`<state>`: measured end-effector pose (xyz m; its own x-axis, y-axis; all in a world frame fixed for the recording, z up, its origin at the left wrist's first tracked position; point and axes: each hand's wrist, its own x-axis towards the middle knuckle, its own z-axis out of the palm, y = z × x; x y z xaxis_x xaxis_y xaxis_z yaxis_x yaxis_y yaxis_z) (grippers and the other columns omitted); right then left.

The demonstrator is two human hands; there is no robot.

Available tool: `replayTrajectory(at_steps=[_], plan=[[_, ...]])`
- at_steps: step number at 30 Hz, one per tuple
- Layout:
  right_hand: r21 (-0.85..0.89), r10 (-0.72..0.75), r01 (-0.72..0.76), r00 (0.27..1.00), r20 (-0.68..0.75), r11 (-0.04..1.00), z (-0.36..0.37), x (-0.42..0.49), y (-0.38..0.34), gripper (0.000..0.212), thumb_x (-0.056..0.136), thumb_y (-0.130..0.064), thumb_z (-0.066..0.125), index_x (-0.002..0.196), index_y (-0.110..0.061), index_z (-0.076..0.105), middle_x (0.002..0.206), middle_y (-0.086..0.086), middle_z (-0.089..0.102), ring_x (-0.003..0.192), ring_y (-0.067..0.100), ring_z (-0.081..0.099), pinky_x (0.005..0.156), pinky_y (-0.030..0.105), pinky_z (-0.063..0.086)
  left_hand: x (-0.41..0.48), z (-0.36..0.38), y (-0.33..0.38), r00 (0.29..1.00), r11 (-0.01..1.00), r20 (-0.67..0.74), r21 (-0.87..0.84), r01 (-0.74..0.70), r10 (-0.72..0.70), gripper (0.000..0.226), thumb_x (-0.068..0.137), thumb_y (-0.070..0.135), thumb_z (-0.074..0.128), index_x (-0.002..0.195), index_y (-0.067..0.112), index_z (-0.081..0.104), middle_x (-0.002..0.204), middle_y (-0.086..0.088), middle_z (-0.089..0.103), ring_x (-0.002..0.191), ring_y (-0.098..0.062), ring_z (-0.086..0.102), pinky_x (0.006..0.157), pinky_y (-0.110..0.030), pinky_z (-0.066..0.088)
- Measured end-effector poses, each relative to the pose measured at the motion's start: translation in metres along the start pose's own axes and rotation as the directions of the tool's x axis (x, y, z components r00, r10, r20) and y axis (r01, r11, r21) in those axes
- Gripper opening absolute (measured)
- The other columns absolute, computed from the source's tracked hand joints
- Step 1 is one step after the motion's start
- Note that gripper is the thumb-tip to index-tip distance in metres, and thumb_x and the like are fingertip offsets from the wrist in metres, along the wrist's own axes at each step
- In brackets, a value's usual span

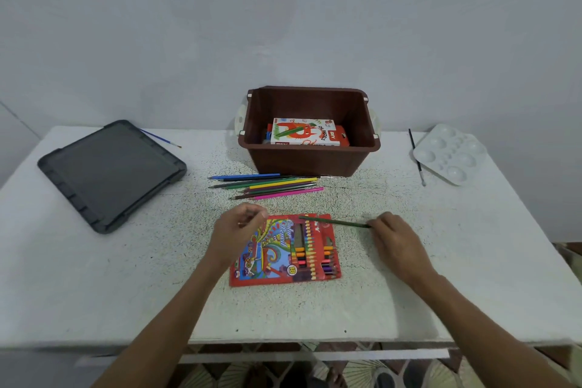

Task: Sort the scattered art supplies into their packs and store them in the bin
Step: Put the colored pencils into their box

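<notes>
A red colour-pencil pack point(283, 250) lies flat near the table's front middle. My left hand point(237, 230) rests on its top left corner, fingers curled at the pack's upper edge. My right hand point(398, 239) pinches the end of a dark green pencil point(333, 221), whose tip lies over the pack's top right corner. Several loose coloured pencils point(267, 186) lie in a row behind the pack. The brown bin point(310, 161) stands behind them, with an oil pastels box point(304, 132) inside.
A dark grey bin lid point(110, 173) lies at the left, a blue paintbrush point(160, 138) behind it. At the right are a white paint palette point(450, 153) and a black brush point(417, 157). The table's front edge point(283, 340) is close to me.
</notes>
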<state>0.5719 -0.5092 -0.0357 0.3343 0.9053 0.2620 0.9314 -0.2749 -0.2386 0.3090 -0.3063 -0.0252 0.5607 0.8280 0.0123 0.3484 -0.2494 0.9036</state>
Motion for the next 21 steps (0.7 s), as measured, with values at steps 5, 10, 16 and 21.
replayTrajectory(at_steps=[5,10,16,21], plan=[[-0.159,-0.004,0.007,1.0,0.02,0.987,-0.021,-0.012,0.045,0.021,0.076,0.006,0.075,0.096,0.003,0.068,0.084,0.016,0.057,0.063,0.032,0.053,0.05,0.033,0.041,-0.003,-0.014,-0.044,0.99,0.962,-0.133,0.271,-0.017,0.054,0.016,0.091,0.028,0.066,0.104,0.018,0.067,0.106,0.003,0.063,0.094,-0.009,0.061,0.076,-0.028,0.054],[-0.187,-0.074,0.079,0.997,0.032,0.979,-0.015,-0.014,0.043,0.025,0.076,0.006,0.076,0.099,0.002,0.069,0.086,0.015,0.057,0.062,0.03,0.051,0.052,0.033,0.04,-0.009,-0.01,-0.066,0.978,0.913,-0.103,0.386,-0.131,0.183,0.026,0.09,0.033,0.067,0.112,0.019,0.061,0.116,0.0,0.059,0.102,-0.009,0.055,0.082,-0.034,0.054],[-0.081,-0.194,0.197,0.98,0.039,0.977,0.005,-0.01,0.001,0.023,0.08,-0.01,0.078,0.102,-0.008,0.072,0.083,0.009,0.056,0.061,0.023,0.049,0.052,0.03,0.037,-0.014,-0.004,-0.064,0.966,0.873,-0.122,0.464,-0.148,0.228,0.051,0.087,0.058,0.045,0.113,0.019,0.064,0.119,0.0,0.059,0.106,-0.004,0.049,0.088,-0.033,0.047],[0.026,-0.224,0.224,0.975,-0.016,0.974,0.028,-0.006,-0.044,0.024,0.085,-0.022,0.068,0.106,-0.011,0.071,0.076,0.002,0.055,0.062,0.012,0.047,0.057,0.022,0.032,-0.015,-0.004,-0.065,0.967,0.858,-0.113,0.492,-0.147,0.23,0.051,0.087,0.059,0.045,0.114,0.02,0.063,0.121,0.002,0.057,0.106,-0.001,0.044,0.091,-0.031,0.043]])
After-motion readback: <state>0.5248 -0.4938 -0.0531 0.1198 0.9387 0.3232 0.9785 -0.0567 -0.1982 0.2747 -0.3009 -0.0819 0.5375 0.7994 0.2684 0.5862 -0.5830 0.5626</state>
